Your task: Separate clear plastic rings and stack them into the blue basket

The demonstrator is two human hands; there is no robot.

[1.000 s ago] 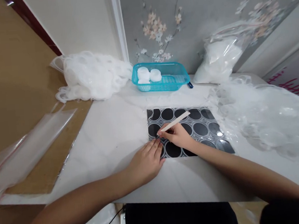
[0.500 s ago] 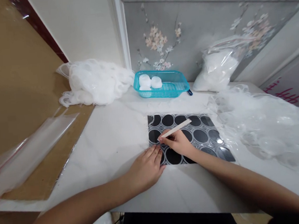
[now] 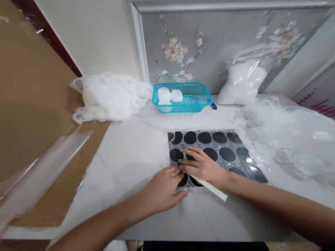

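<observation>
A black sheet with rows of round cut outlines under clear film lies on the white table. My left hand rests at its lower left corner, fingers stretched together and thumb apart. Touching its fingertips, my right hand lies low over the sheet's left part, upper fingers extended. A slim flat white stick runs from between the fingertips and out beneath my right hand, slanting down to the right. My right thumb and lower fingers seem closed on it; its tip at the fingers is hidden.
Behind the sheet stands a blue plastic basket with several white round pieces. Heaps of clear ring-like plastic scraps lie left and right. A filled clear bag leans on the wall. Cardboard carries plastic sleeves.
My right hand has turned over the sheet, and the white stick has swung from pointing up right to pointing down right. Its upper fingers have stretched out. My left hand stays at the corner.
</observation>
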